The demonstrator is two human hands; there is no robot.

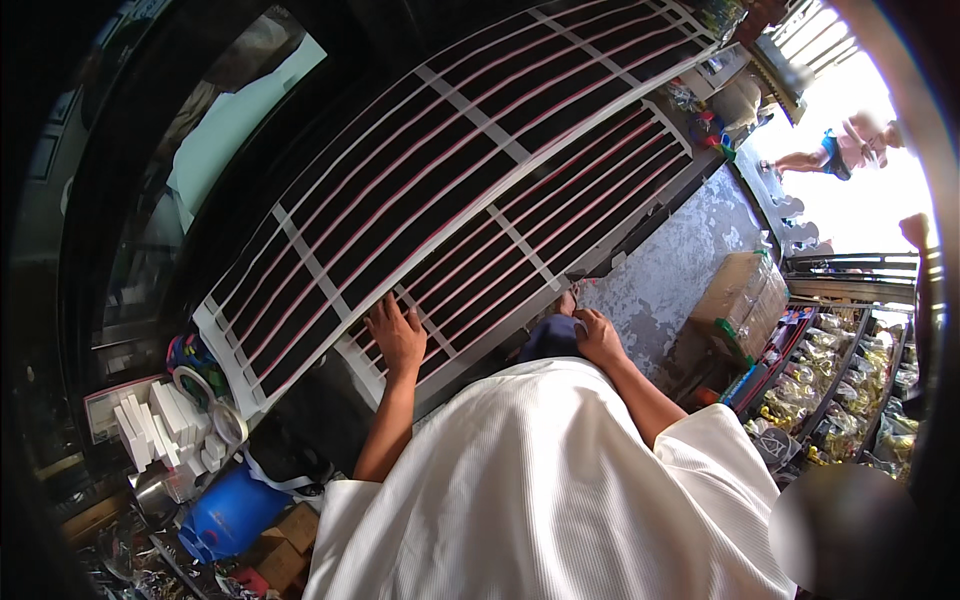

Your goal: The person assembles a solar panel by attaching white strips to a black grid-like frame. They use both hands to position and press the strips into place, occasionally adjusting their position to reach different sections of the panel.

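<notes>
A long black counter (400,190) slants across the middle, with white and pink strips over its upper surface and its lower front face. My left hand (398,340) rests by the counter's pale front edge, its fingers spread and nothing held in them. Over by my dark blue trouser leg (547,338), my right hand (599,340) has its fingers bent and drawn together. Whatever lies between them is too small or hidden to make out. A bare foot or ankle (567,303) shows just beyond that hand. White cloth (540,480) covers my lap and torso.
White boxes (165,425) and tape rolls (212,400) stand at the left, above a blue container (235,512). At the right are a taped cardboard box (740,300) and racks of small bagged goods (830,390). Outside, a person (850,145) appears at the upper right.
</notes>
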